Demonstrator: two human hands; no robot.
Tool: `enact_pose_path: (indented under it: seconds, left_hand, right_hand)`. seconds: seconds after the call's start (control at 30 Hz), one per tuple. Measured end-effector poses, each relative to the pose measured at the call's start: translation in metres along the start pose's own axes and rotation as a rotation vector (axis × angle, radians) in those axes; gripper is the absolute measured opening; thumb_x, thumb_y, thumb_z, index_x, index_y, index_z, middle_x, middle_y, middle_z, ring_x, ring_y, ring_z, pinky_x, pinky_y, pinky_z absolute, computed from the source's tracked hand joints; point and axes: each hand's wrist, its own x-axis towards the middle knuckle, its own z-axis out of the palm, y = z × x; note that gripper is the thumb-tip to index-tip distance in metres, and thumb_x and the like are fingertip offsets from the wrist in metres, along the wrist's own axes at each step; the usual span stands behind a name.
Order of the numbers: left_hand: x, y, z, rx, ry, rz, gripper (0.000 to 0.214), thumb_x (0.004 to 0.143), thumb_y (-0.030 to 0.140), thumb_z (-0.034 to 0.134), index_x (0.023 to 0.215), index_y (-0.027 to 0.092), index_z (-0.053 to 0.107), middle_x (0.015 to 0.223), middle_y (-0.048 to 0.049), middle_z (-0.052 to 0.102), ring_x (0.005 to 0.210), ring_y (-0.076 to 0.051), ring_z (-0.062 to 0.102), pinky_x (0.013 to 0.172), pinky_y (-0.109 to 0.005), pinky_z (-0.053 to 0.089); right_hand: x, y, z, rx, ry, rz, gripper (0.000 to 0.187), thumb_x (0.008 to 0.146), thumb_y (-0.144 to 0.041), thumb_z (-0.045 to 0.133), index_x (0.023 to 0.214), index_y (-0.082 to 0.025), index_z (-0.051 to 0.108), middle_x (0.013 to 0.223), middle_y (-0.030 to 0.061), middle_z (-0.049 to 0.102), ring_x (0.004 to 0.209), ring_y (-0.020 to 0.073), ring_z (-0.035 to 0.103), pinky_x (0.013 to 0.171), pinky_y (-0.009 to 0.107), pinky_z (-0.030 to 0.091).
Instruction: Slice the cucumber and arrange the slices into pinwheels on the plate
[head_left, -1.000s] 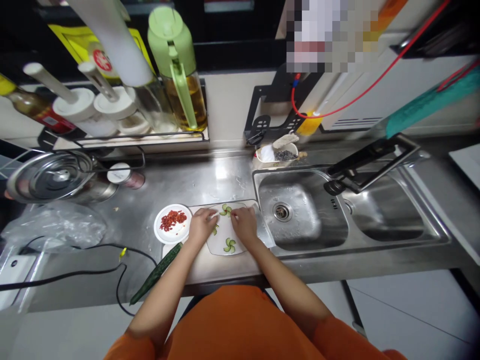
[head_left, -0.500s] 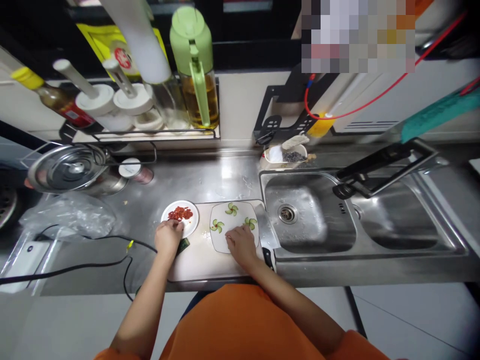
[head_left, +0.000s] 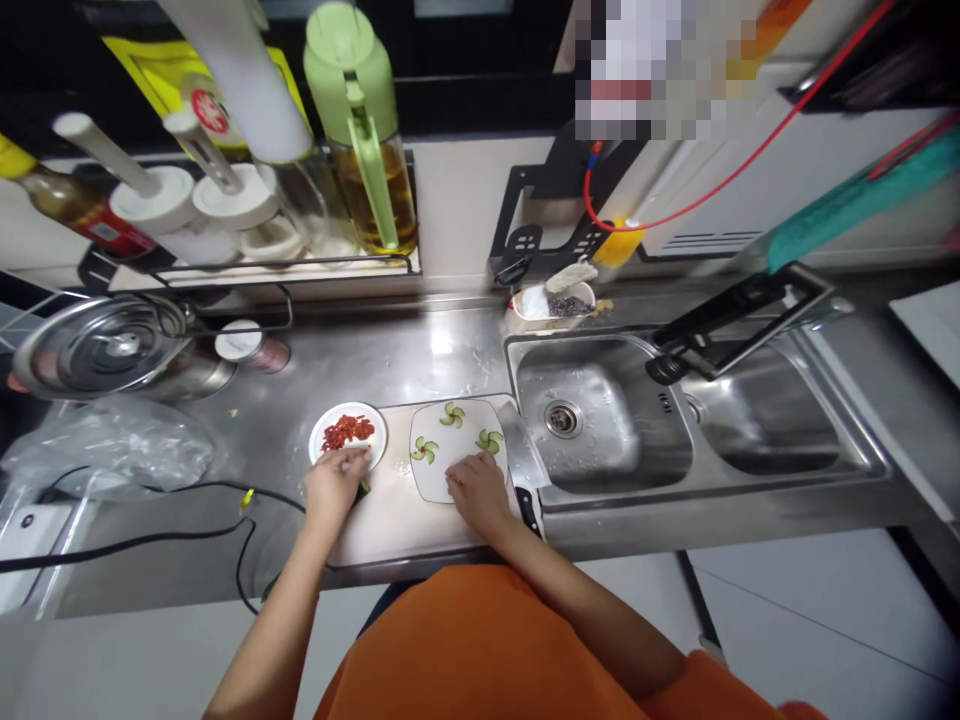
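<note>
My left hand (head_left: 334, 482) rests at the near rim of a small round white dish (head_left: 375, 452) of chopped red chilli (head_left: 347, 431), fingers curled toward it. My right hand (head_left: 475, 487) lies on the near edge of a square white plate (head_left: 457, 465) that carries three green cucumber-slice pinwheels (head_left: 452, 414). Both dishes sit on a pale cutting board (head_left: 397, 520). The cucumber end under my left hand is mostly hidden. Whether either hand pinches anything is unclear.
A knife (head_left: 519, 462) lies on the board's right edge beside the double steel sink (head_left: 622, 430). A black cable (head_left: 150, 540) and a clear plastic bag (head_left: 105, 445) lie left. A pot lid (head_left: 105, 345) and a rack of bottles (head_left: 300, 210) stand behind.
My left hand left the plate and went to the chilli dish. My right hand pulled back to the plate's near edge, uncovering three pinwheels.
</note>
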Motion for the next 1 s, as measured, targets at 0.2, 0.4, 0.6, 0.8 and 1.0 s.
enact_pose_path:
  seconds: [0.2,0.4,0.6,0.8,1.0]
  left_hand:
    - [-0.023,0.057,0.029,-0.344,-0.254,0.423,0.016,0.079,0.022,0.056,0.081,0.022,0.072,0.078,-0.0017,0.066,0.067,-0.011,0.058,0.064,-0.022,0.045]
    - [-0.018,0.098,0.057,-0.381,-0.366,0.548,0.016,0.077,0.015,0.059,0.083,0.021,0.072,0.075,-0.0015,0.064,0.07,-0.012,0.058,0.066,-0.023,0.045]
    - [-0.004,0.116,0.075,-0.36,-0.38,0.633,0.017,0.075,0.013,0.06,0.084,0.021,0.072,0.075,-0.0013,0.064,0.073,-0.013,0.058,0.068,-0.024,0.044]
    - [0.007,0.126,0.09,-0.367,-0.394,0.678,0.015,0.075,0.013,0.061,0.082,0.021,0.071,0.076,-0.0012,0.064,0.074,-0.013,0.058,0.069,-0.025,0.045]
    - [0.013,0.132,0.099,-0.346,-0.414,0.704,0.015,0.074,0.011,0.06,0.082,0.02,0.07,0.076,-0.0015,0.064,0.076,-0.014,0.057,0.071,-0.026,0.045]
  right_hand:
    - [-0.007,0.011,-0.007,0.078,0.115,0.006,0.014,0.085,-0.023,0.055,0.084,-0.021,0.068,0.08,0.003,0.064,0.082,0.0184,0.048,0.08,0.031,0.034]
    - [-0.008,0.025,-0.013,0.132,0.196,0.069,0.015,0.085,-0.022,0.054,0.084,-0.019,0.068,0.08,0.0039,0.066,0.079,0.0184,0.054,0.08,0.032,0.036]
    - [-0.002,0.038,-0.017,0.176,0.304,0.161,0.013,0.083,-0.022,0.054,0.082,-0.02,0.066,0.079,0.003,0.068,0.078,0.018,0.057,0.08,0.032,0.037]
    - [0.003,0.048,-0.019,0.183,0.319,0.227,0.013,0.079,-0.02,0.054,0.08,-0.021,0.067,0.077,0.0021,0.068,0.078,0.0173,0.057,0.081,0.031,0.037]
    - [0.008,0.052,-0.017,0.144,0.27,0.334,0.012,0.08,-0.026,0.056,0.078,-0.021,0.067,0.079,0.0024,0.067,0.079,0.0168,0.055,0.078,0.029,0.036]
